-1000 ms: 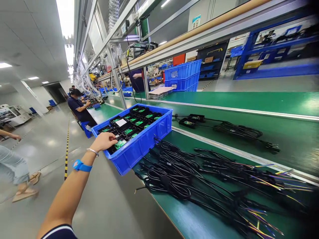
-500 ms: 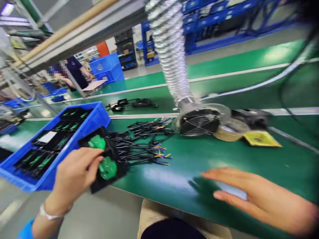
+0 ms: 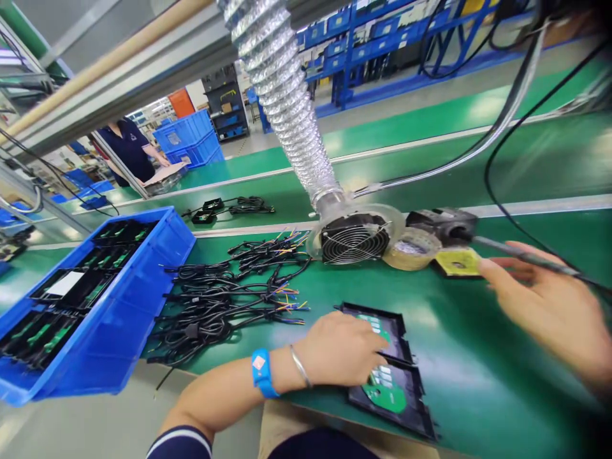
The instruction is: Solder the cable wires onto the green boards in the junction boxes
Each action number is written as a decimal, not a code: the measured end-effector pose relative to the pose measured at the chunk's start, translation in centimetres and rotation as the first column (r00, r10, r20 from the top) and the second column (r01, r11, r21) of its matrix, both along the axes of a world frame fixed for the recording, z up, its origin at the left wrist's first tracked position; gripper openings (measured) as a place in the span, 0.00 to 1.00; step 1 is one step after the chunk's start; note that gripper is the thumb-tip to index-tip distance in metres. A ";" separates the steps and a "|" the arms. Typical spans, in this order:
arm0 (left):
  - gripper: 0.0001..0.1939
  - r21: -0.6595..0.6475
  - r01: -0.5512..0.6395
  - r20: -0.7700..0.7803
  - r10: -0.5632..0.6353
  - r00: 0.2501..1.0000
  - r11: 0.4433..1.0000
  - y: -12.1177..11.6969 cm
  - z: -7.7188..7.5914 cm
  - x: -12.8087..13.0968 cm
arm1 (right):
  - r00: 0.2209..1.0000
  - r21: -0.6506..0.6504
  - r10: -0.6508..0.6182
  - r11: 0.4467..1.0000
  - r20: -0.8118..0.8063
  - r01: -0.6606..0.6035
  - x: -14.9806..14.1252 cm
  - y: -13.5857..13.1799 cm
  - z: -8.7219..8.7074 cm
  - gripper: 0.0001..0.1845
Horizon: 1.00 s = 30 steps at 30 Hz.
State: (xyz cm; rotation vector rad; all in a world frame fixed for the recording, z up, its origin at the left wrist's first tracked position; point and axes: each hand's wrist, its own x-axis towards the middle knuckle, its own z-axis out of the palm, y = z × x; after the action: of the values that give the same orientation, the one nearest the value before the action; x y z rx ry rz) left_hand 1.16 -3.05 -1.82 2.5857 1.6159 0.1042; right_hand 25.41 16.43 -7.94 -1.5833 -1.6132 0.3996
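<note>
My left hand (image 3: pixel 342 349) is closed on a black plastic case (image 3: pixel 418 401) that lies on the green bench. Two green circuit boards (image 3: pixel 387 396) sit inside the case, partly covered by my fingers. At the right, my right hand (image 3: pixel 549 306) is around the handle of a soldering iron (image 3: pixel 523 255), thumb and fingers apart and not closed on it. The iron's front end rests in a dark holder (image 3: pixel 444 224). Just left of my thumb is a yellow sponge (image 3: pixel 458 262) in a tray.
A blue bin (image 3: pixel 157 268) with several black cases stands at the left. Several black cables (image 3: pixel 215 306) with bare coloured wire ends lie beside it. A fan (image 3: pixel 356 241) on a silver duct (image 3: pixel 287 95) and a tape roll (image 3: pixel 412 250) stand behind the case. A person (image 3: pixel 131 150) works beyond.
My left hand has brought the case from beside the bin to the right, down onto the bench. My right hand has moved up and back to the soldering iron. The view has shifted right.
</note>
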 end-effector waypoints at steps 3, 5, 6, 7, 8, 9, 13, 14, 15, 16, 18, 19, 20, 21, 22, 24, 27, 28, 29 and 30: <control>0.14 0.023 -0.277 -0.041 0.278 0.960 0.961 1.3 1.8 -3.4 | 0.996 -0.099 -0.022 0.995 -0.089 0.013 -2.6 0.2 1.8 0.26; 0.14 0.036 -0.466 -0.098 0.467 0.879 0.884 2.7 2.4 -5.9 | 0.980 -0.133 -0.063 0.990 -0.189 0.038 -3.6 0.1 2.5 0.26; 0.13 0.029 -0.533 -0.130 0.532 0.837 0.845 3.4 2.4 -6.9 | 0.967 -0.144 -0.076 0.989 -0.242 0.041 -3.9 -0.1 2.8 0.26; 0.13 0.010 -0.579 -0.159 0.573 0.804 0.815 4.2 2.2 -7.8 | 0.952 -0.151 -0.084 0.988 -0.294 0.041 -4.0 -0.3 3.1 0.26; 0.15 -0.013 -0.611 -0.186 0.598 0.780 0.792 4.9 1.9 -8.4 | 0.935 -0.153 -0.092 0.987 -0.342 0.041 -4.0 -0.5 3.4 0.25; 0.16 -0.037 -0.631 -0.207 0.611 0.764 0.775 5.6 1.6 -8.8 | 0.918 -0.151 -0.100 0.988 -0.384 0.045 -3.7 -0.9 3.9 0.23; 0.16 -0.059 -0.666 -0.232 0.638 0.734 0.744 6.9 2.0 -9.2 | 0.855 -0.134 -0.162 0.985 -0.493 0.110 -2.0 -3.1 5.7 0.15; 0.14 -0.044 -0.670 -0.225 0.646 0.729 0.741 6.8 2.7 -9.3 | 0.838 -0.126 -0.188 0.982 -0.512 0.143 -1.5 -3.8 6.0 0.13; 0.12 -0.021 -0.672 -0.214 0.653 0.726 0.740 6.4 3.6 -9.3 | 0.818 -0.104 -0.212 0.977 -0.535 0.185 -1.1 -4.6 6.2 0.12; 0.10 0.005 -0.670 -0.200 0.657 0.727 0.742 5.7 4.7 -9.3 | 0.797 -0.066 -0.224 0.972 -0.562 0.226 -0.9 -5.4 6.2 0.13; 0.08 0.068 -0.654 -0.165 0.655 0.737 0.753 3.6 6.7 -9.2 | 0.765 0.065 -0.173 0.961 -0.620 0.270 -0.7 -7.2 5.8 0.15; 0.07 0.091 -0.640 -0.151 0.645 0.749 0.763 2.2 7.5 -9.0 | 0.758 0.138 -0.097 0.961 -0.645 0.241 -0.8 -8.2 5.5 0.15; 0.05 0.106 -0.609 -0.129 0.618 0.776 0.786 0.7 8.0 -8.7 | 0.749 0.195 -0.005 0.964 -0.662 0.180 -1.2 -9.2 5.1 0.15; 0.04 0.131 -0.532 -0.061 0.543 0.838 0.836 -0.8 8.2 -8.4 | 0.732 0.228 0.098 0.970 -0.674 0.081 -1.7 -10.3 4.7 0.15; 0.05 0.138 -0.465 -0.001 0.469 0.883 0.875 -2.2 8.0 -8.0 | 0.703 0.245 0.195 0.969 -0.684 -0.030 -2.3 -11.4 4.4 0.15; 0.06 0.108 -0.349 0.052 0.346 0.937 0.931 -4.4 6.5 -7.0 | 0.645 0.206 0.311 0.950 -0.698 -0.236 -4.0 -13.5 4.0 0.10; 0.08 0.052 -0.260 0.039 0.258 0.965 0.964 -6.0 3.4 -5.9 | 0.542 0.155 0.423 0.869 -0.726 -0.470 -6.4 -15.4 3.8 0.07; 0.09 0.054 -0.261 0.031 0.259 0.965 0.964 -6.1 2.6 -5.8 | 0.526 0.150 0.438 0.852 -0.729 -0.501 -7.0 -15.7 3.9 0.07; 0.09 0.059 -0.270 0.026 0.269 0.963 0.961 -6.1 2.0 -5.8 | 0.524 0.150 0.446 0.845 -0.726 -0.513 -7.5 -15.9 3.9 0.08; 0.09 0.057 -0.282 0.026 0.281 0.959 0.958 -6.1 1.7 -5.9 | 0.532 0.156 0.454 0.845 -0.715 -0.512 -7.9 -16.0 4.0 0.09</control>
State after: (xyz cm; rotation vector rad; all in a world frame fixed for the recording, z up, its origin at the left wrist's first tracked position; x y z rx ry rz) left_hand -4.77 -9.16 -0.14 2.3699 1.9937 0.1980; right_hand 17.56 0.46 -3.92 -0.7701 -1.3395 1.2455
